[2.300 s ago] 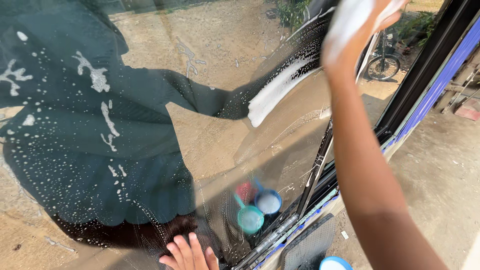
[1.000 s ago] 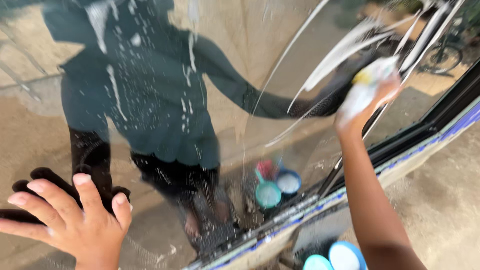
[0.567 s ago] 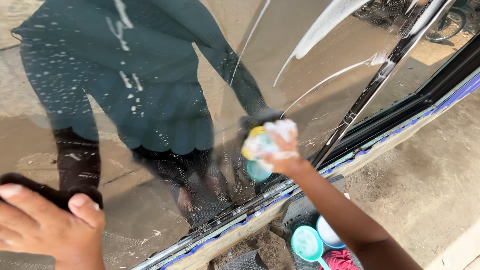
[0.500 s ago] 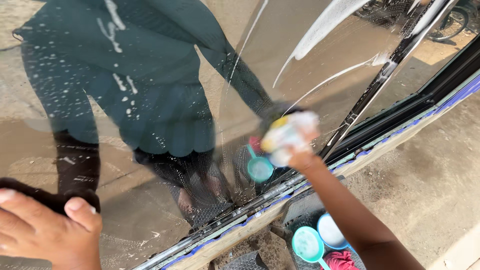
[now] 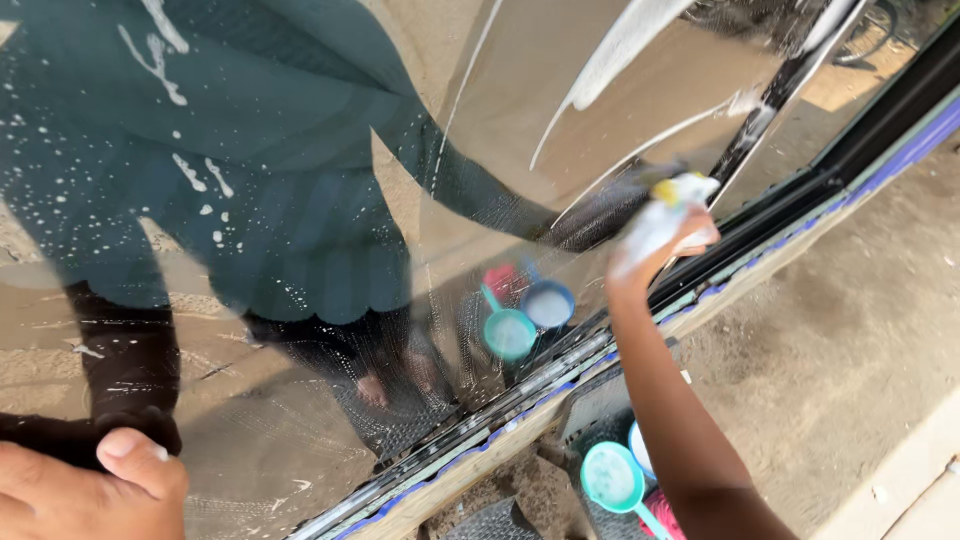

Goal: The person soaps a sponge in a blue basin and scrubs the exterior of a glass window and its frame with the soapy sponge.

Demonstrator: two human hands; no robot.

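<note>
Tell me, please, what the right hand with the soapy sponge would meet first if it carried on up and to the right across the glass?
Probably the dark window frame: the right hand and soapy sponge lie just short of it; depth is unclear.

Hard daylight falls on the dirt ground (image 5: 850, 330) right of the glass pane (image 5: 300, 200), which acts as a mirror and carries a dark reflection of the person across its left and middle parts. At the pane's upper right the right hand (image 5: 665, 235) and its soapy sponge (image 5: 672, 200) are smeared by motion blur, and the foam streaks above them are soft. The left hand (image 5: 80, 495) at the pane's lower left corner is close, slightly out of focus and shaded.
</note>
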